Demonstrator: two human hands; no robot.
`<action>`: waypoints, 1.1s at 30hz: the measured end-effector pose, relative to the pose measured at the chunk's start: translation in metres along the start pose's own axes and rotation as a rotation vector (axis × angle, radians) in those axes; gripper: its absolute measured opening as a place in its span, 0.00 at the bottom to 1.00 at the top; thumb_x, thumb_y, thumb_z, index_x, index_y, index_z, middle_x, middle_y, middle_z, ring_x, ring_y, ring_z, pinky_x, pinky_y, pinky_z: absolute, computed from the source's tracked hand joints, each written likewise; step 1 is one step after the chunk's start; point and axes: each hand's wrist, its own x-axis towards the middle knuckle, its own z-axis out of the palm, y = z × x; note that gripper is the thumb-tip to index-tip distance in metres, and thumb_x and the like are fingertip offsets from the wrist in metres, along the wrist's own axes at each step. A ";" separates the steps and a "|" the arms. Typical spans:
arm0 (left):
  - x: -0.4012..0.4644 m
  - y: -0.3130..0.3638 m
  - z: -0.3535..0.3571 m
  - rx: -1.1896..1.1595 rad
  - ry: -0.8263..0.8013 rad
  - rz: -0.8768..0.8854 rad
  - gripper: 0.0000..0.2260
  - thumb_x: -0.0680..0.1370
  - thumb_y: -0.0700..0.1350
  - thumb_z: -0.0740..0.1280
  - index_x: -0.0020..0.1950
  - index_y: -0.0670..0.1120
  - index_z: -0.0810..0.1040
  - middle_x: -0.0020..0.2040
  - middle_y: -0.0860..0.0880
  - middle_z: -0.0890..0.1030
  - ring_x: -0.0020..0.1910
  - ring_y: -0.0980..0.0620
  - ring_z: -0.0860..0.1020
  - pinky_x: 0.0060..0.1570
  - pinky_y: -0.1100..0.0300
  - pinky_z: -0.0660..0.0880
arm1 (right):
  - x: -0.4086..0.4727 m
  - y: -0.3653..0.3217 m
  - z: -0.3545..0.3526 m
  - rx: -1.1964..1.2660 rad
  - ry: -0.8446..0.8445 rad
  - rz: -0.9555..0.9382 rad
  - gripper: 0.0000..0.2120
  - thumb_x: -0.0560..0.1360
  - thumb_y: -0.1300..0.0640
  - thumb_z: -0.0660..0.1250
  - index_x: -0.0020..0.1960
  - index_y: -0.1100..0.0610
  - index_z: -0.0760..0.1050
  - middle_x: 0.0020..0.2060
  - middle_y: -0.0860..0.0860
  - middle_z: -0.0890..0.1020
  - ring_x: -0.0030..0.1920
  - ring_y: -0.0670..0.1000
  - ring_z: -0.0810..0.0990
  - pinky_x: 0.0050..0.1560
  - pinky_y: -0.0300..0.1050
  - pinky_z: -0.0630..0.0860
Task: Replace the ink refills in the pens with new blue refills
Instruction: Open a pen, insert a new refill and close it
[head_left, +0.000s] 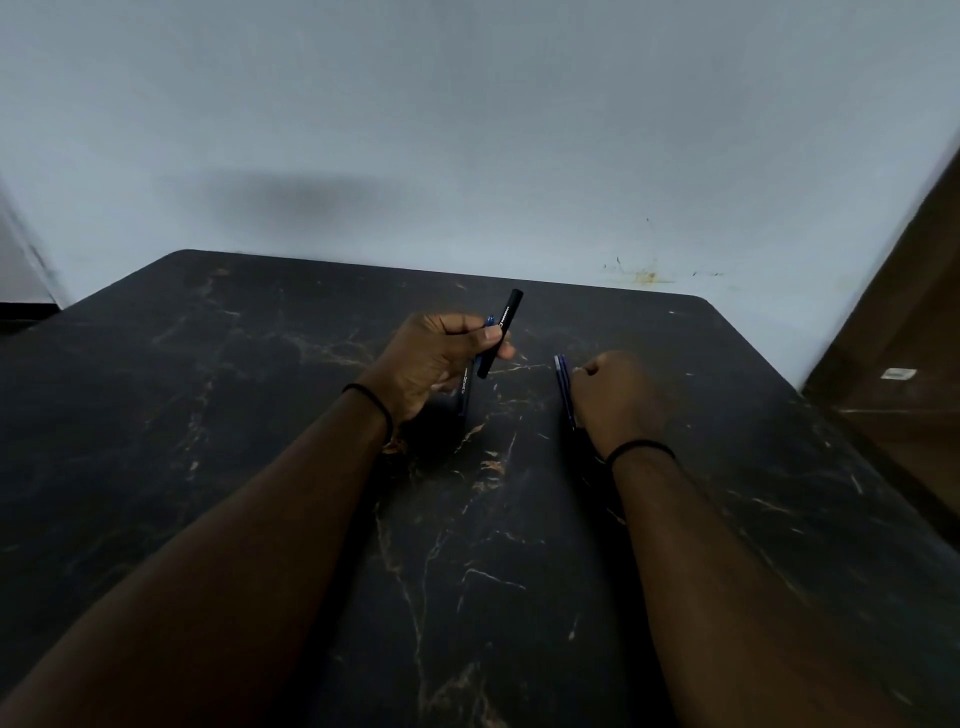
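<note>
- On a dark marble-patterned table (519, 545), set against a pale wall (467, 130), both forearms reach forward over the surface.
- Left hand (431, 358): fingers curled, thumb and fingers pinching a black pen barrel (501, 332), which is lifted off the table and tilted, upper end pointing away. A second dark pen (464, 392) with white lettering shows just under the same hand; whether it is gripped cannot be determined.
- Right hand (618, 395): fingers curled at the table surface, closed around blue refills (563, 387) lying just beside its inner edge.
- Black bands circle both wrists, left (371, 397) and right (641, 447).
</note>
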 end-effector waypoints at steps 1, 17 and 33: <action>0.000 0.000 0.000 -0.001 -0.003 0.001 0.07 0.79 0.43 0.68 0.47 0.42 0.84 0.49 0.40 0.86 0.19 0.58 0.60 0.19 0.67 0.59 | 0.000 0.000 0.000 -0.002 -0.001 0.003 0.15 0.79 0.54 0.62 0.41 0.59 0.82 0.37 0.56 0.84 0.40 0.57 0.82 0.43 0.47 0.79; 0.001 -0.002 -0.002 0.002 -0.028 0.017 0.07 0.78 0.46 0.69 0.45 0.46 0.86 0.49 0.42 0.86 0.19 0.59 0.60 0.20 0.66 0.57 | -0.001 0.000 0.003 0.013 0.057 0.002 0.13 0.80 0.55 0.61 0.42 0.59 0.80 0.40 0.56 0.82 0.40 0.56 0.79 0.40 0.45 0.70; 0.000 -0.001 -0.002 0.018 0.011 -0.003 0.08 0.79 0.44 0.68 0.43 0.46 0.86 0.49 0.41 0.86 0.19 0.58 0.59 0.23 0.62 0.53 | 0.003 0.003 0.004 0.024 0.048 0.028 0.11 0.80 0.57 0.62 0.48 0.60 0.82 0.45 0.58 0.84 0.41 0.56 0.79 0.39 0.42 0.68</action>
